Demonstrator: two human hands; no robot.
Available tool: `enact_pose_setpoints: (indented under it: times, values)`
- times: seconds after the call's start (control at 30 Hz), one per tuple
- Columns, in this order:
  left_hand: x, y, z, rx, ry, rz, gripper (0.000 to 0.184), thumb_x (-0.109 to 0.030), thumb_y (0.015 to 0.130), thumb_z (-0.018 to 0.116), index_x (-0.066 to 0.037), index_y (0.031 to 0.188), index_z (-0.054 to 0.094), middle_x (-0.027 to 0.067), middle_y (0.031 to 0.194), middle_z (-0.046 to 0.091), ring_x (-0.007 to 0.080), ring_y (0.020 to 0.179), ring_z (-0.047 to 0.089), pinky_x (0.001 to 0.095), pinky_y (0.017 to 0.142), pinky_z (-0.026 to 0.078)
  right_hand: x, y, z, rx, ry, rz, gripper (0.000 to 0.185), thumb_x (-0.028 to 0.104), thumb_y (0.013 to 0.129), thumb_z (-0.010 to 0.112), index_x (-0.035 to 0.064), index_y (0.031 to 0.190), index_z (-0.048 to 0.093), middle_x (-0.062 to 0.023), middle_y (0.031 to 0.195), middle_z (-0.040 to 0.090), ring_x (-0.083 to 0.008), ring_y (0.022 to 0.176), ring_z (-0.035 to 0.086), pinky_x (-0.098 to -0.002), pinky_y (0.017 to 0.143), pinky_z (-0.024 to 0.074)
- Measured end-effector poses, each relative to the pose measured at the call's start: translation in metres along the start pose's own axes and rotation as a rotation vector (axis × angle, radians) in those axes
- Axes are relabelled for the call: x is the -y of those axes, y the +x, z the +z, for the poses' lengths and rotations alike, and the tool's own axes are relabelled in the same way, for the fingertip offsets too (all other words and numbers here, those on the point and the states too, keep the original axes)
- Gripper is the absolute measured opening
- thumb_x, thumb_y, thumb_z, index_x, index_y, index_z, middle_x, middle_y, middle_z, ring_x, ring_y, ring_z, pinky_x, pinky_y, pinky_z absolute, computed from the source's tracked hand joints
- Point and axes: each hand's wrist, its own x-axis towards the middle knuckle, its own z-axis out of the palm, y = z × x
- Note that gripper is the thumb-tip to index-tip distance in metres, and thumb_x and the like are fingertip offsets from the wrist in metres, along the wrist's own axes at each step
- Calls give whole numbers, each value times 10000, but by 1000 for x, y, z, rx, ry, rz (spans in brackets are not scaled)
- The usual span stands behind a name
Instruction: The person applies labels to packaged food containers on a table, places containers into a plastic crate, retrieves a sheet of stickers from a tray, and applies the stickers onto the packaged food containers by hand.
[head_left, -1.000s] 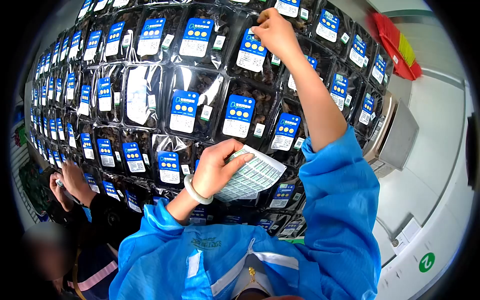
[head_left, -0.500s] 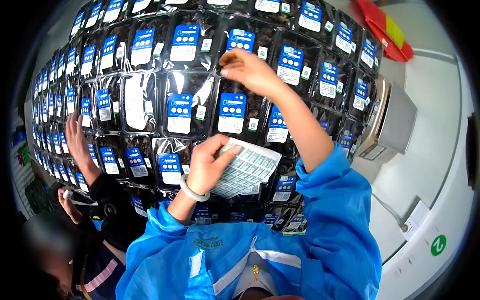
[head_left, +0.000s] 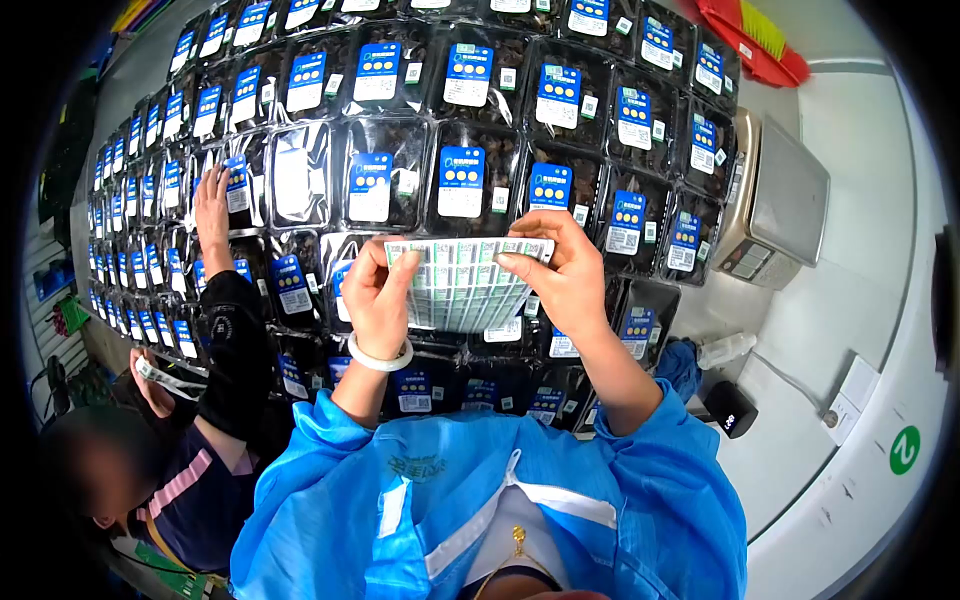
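Label sheet spread between two hands above rows of packs

The sheet, printed in a grid of small green and white stickers, is in the air near the near edge of the tabletop, its upper side toward the far edge. The left hand, with a white bangle at the wrist, pinches the sheet's left end, thumb on the face and the other fingers bent behind. The right hand grasps its right end, thumb laid flat on the print and fingers curled at the upper margin. Both forearms come out of blue sleeves.

Beneath and beyond the sheet, dark packs in clear film stand in close rows, running toward the far edge and the left edge. Each one easily seen bears a blue and white label; many have a small sticker beside it. A scale stands just beside the packs at the right edge, and a red dustpan is near the far right corner.

Toward the left edge, a co-worker's one hand rests its fingers on a pack; the other hand grips a pale strip.
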Motion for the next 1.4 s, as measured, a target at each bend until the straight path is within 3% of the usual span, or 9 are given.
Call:
enact_pose_setpoints:
  times: [0.2,0.43,0.57,0.73,0.83,0.9,1.0,1.23,1.4]
  values:
    - [-46,-30,-14,170,-73,-211,262,-32,846,731,5,1078,614,55,978,666,98,881,617,248,773,490,16,-38,6,27,-157,-76,319,44,793,783,11,1056,607,-59,952,710,-132,918,680,-253,776,525]
    - [-48,-66,-32,40,26,-126,101,-44,885,705,-7,940,628,2,802,650,44,717,553,198,658,424,23,-73,18,39,48,28,328,2,816,750,-7,1101,588,-92,962,701,-115,895,666,-248,780,526]
    - [-50,-89,-43,-7,52,-88,74,-27,876,710,-3,879,641,-16,758,634,25,671,513,190,600,391,20,-97,27,-61,-146,-38,164,20,851,727,-21,983,639,-52,797,710,-69,757,652,-215,664,499]
    - [-40,-109,-53,-143,135,-4,135,-58,885,715,0,786,644,-72,632,551,-8,593,410,196,509,302,19,-106,38,-92,-440,-218,214,164,880,735,3,820,607,-17,560,490,-54,522,387,-272,465,333]
    - [-45,-114,-59,-160,42,-36,106,-85,917,686,3,862,664,-69,685,572,-2,624,447,190,535,345,10,-105,42,-29,-464,-268,214,162,882,733,2,817,606,-23,559,498,-70,512,403,-279,466,341]
    - [-52,-113,-59,-180,-46,-52,91,-85,922,680,5,914,673,-65,718,584,2,645,468,184,555,368,13,-102,38,120,-490,-131,223,170,855,753,4,937,627,-58,681,626,-108,613,569,-272,584,462]
    - [-56,-121,-78,-65,74,-68,114,-83,912,689,17,962,673,-19,773,645,20,698,528,189,607,424,27,-88,34,185,-407,-173,528,244,803,771,12,1220,547,-116,1078,687,-220,1066,648,-358,950,492]
    - [-67,-124,-82,78,224,-99,102,-70,904,691,21,937,661,-28,759,624,20,690,509,191,609,404,54,-60,70,759,-1005,-586,360,398,859,666,81,1000,570,-105,833,642,-320,795,648,-440,663,507]
    - [-52,-119,-83,38,200,-169,147,-112,891,718,22,870,662,-37,690,597,11,641,458,199,554,370,19,-57,71,671,-929,-897,220,322,875,632,119,859,550,-46,724,605,-252,648,637,-381,519,485]
